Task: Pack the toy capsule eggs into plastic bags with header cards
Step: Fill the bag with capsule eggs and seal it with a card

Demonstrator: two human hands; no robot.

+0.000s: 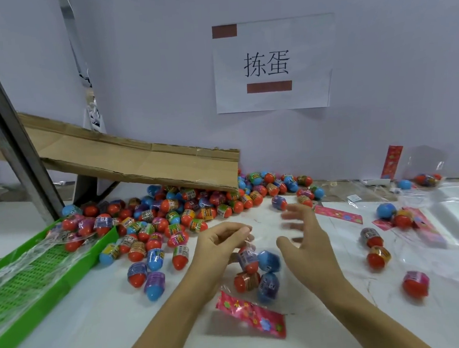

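Left grip (222, 242): fingers curled, pinching the clear top edge of a plastic bag (254, 270) that hangs below it. The bag holds about four capsule eggs (267, 261), red and blue, bunched together. A pink header card (250, 313) trails from the bag's lower end, nearer the person than the grip. Whether the card is inside the film or fixed to it cannot be told.

Right grip (300, 236): wide, fingers spread and blurred, holding nothing, just to the right of the bag and apart from it.

Supply: a loose heap of eggs (187, 209) lies beyond the left grip on the white bench (125, 330), under the lip of a cardboard chute (140, 158). A green tray (39, 268) stands well to the left of that grip. More cards and clear bags (443, 213) lie to the right of the right grip.

Judgement on the step in hand: the bag appears filled, with closing and card seating outstanding. Recommended practice:
- hold the film near its mouth so the eggs settle to the bottom;
- bring the free grip to the card and square it to the bag edge before closing;
- avoid a loose pinch, since thin film will likely slip and spill the eggs.
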